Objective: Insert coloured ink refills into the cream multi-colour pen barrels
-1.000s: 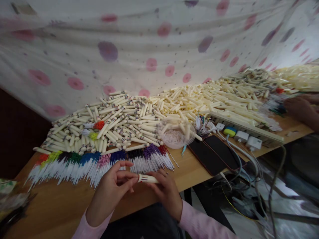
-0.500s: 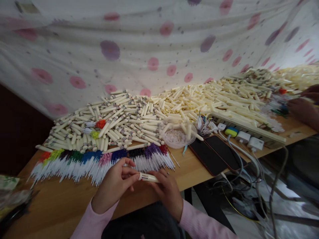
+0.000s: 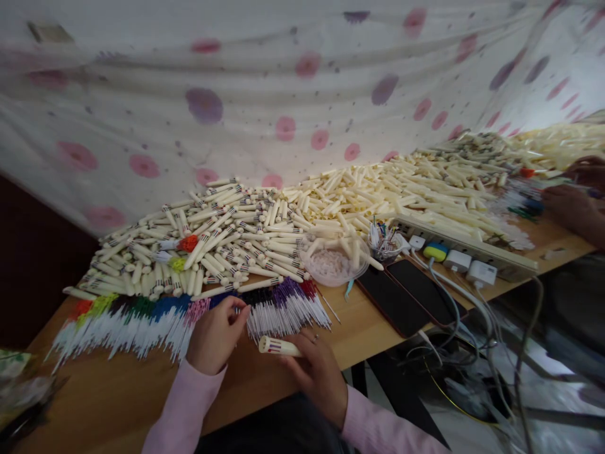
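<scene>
My right hand (image 3: pixel 316 369) holds a cream pen barrel (image 3: pixel 278 346) with striped bands, its open end pointing left. My left hand (image 3: pixel 216 334) has left the barrel and reaches into the row of thin refills with coloured tips (image 3: pixel 189 315), fingers curled and pinching at the dark blue ones; whether a refill is in the pinch I cannot make out. Both wrists wear pink sleeves. Behind the refills lies a heap of banded cream barrels (image 3: pixel 212 233).
A clear bowl of small parts (image 3: pixel 334 260), a small cup (image 3: pixel 385 243), two dark phones (image 3: pixel 406 293), a power strip with chargers (image 3: pixel 466 252) and cables lie on the wooden table (image 3: pixel 118 391). Plain cream tubes (image 3: pixel 401 189) pile toward another person's hands (image 3: pixel 574 202) at right.
My left hand let go of the barrel's end and moved up into the refill row. My right hand still holds the barrel, slightly lower.
</scene>
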`<move>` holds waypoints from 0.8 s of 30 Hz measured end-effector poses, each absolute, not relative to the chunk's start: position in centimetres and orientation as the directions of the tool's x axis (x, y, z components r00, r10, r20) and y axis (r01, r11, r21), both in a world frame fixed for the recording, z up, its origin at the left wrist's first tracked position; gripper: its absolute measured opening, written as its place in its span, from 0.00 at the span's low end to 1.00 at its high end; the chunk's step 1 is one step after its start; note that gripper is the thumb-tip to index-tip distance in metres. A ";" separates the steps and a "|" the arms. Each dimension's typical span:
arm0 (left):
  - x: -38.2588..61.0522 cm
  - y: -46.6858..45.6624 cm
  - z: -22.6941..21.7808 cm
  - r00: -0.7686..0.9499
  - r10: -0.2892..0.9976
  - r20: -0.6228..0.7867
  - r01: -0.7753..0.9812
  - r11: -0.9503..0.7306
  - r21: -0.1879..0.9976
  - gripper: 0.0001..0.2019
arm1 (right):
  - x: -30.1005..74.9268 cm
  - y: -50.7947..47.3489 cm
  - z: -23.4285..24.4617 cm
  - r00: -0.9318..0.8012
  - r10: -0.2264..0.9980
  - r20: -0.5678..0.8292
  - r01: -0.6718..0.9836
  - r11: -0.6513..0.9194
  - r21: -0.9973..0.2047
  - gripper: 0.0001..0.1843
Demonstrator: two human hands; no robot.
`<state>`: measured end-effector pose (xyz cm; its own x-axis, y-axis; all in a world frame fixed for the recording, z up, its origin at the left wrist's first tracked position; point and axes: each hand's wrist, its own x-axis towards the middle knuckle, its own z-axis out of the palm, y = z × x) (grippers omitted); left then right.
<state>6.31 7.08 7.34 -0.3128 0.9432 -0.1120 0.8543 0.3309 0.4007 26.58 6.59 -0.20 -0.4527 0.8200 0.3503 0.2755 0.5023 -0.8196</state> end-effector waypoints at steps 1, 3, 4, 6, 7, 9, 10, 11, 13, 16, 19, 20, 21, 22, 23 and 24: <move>6.5 7.6 6.9 -0.329 0.937 -0.122 0.873 0.350 0.338 0.14 | 26.6 6.6 -0.2 -0.454 0.820 0.350 0.275 0.502 -0.820 0.08; 6.8 8.3 6.1 -0.363 0.921 -0.145 0.886 0.389 0.253 0.11 | 26.6 6.5 -0.2 -0.454 0.822 0.344 0.276 0.497 -0.823 0.08; 6.9 8.6 5.8 -0.375 0.914 -0.156 0.890 0.402 0.215 0.11 | 26.6 6.5 -0.3 -0.454 0.822 0.343 0.278 0.497 -0.822 0.08; 7.1 8.9 5.6 -0.388 0.905 -0.175 0.893 0.416 0.171 0.11 | 26.6 6.5 -0.4 -0.461 0.819 0.343 0.280 0.501 -0.819 0.08; 7.1 9.0 5.5 -0.390 0.903 -0.183 0.894 0.418 0.160 0.12 | 26.6 6.6 -0.4 -0.462 0.818 0.343 0.281 0.501 -0.818 0.08; 7.0 9.2 5.5 -0.394 0.898 -0.194 0.893 0.424 0.152 0.12 | 26.6 6.6 -0.4 -0.461 0.819 0.341 0.278 0.499 -0.821 0.08; 7.0 9.2 5.4 -0.396 0.897 -0.198 0.891 0.427 0.154 0.12 | 26.6 6.6 -0.4 -0.464 0.819 0.337 0.275 0.495 -0.824 0.08; 7.0 9.3 5.4 -0.398 0.895 -0.200 0.889 0.430 0.158 0.11 | 26.6 6.6 -0.3 -0.468 0.820 0.330 0.274 0.490 -0.827 0.07; 6.8 9.4 5.2 -0.407 0.891 -0.199 0.880 0.441 0.177 0.09 | 26.7 6.6 -0.1 -0.480 0.817 0.321 0.276 0.488 -0.828 0.07; 6.3 9.5 5.2 -0.425 0.887 -0.179 0.854 0.459 0.244 0.07 | 26.7 6.6 0.0 -0.477 0.816 0.326 0.280 0.493 -0.824 0.06; 5.7 9.1 5.4 -0.413 0.895 -0.167 0.810 0.445 0.382 0.06 | 26.7 6.5 -0.2 -0.456 0.825 0.333 0.250 0.478 -0.842 0.06; 5.7 8.8 5.6 -0.396 0.903 -0.169 0.787 0.428 0.445 0.07 | 26.7 6.5 -0.3 -0.439 0.836 0.329 0.224 0.456 -0.861 0.06; 5.8 8.4 5.7 -0.373 0.912 -0.172 0.758 0.407 0.510 0.08 | 26.6 6.5 -0.4 -0.415 0.852 0.320 0.190 0.425 -0.885 0.08; 6.1 7.9 5.9 -0.347 0.922 -0.174 0.730 0.382 0.567 0.10 | 26.5 6.5 -0.4 -0.389 0.868 0.307 0.149 0.388 -0.909 0.10; 6.6 7.4 6.0 -0.315 0.933 -0.176 0.690 0.353 0.632 0.13 | 26.5 6.5 -0.4 -0.366 0.885 0.290 0.104 0.348 -0.932 0.12; 7.3 6.8 6.0 -0.281 0.943 -0.179 0.636 0.323 0.701 0.14 | 26.4 6.5 -0.4 -0.347 0.898 0.271 0.062 0.310 -0.949 0.15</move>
<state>7.30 6.79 6.02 -0.2809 0.9428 -0.1795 0.6357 0.3229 0.7012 26.39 6.53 -0.42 -0.3471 0.8979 0.2708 0.0624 0.3102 -0.9486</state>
